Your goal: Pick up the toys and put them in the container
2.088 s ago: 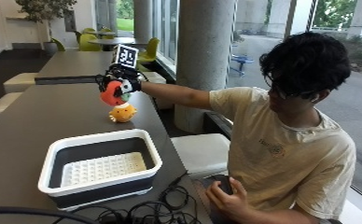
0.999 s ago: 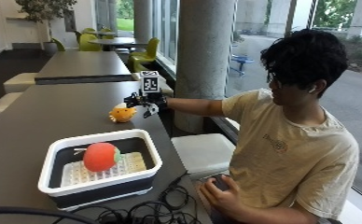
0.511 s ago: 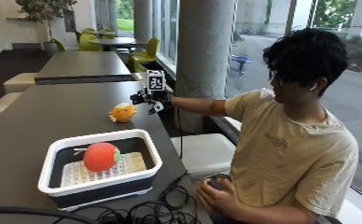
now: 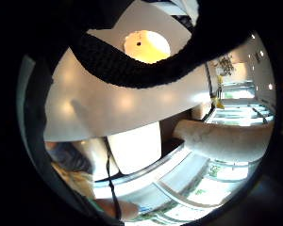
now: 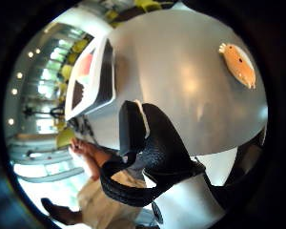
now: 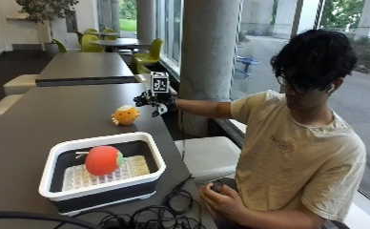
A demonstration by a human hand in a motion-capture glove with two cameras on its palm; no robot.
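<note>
The gloved grip (image 6: 152,101) hovers over the table (image 6: 39,119), fingers spread and holding nothing. At its 9 o'clock, nearby, sits the orange toy (image 6: 126,115). A red toy (image 6: 103,160) lies in the container (image 6: 148,168).

Two toys and a container (image 6: 102,179) on the dark table

A red round toy (image 6: 104,160) is lying inside the white-rimmed container; an orange plush toy (image 6: 126,115) is sitting upright on the tabletop beyond it, well apart.

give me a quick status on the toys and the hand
Gloved right hand open, holding nothing, just beside the orange toy on the table. Red toy in the container. Nothing between hand and orange toy.
</note>
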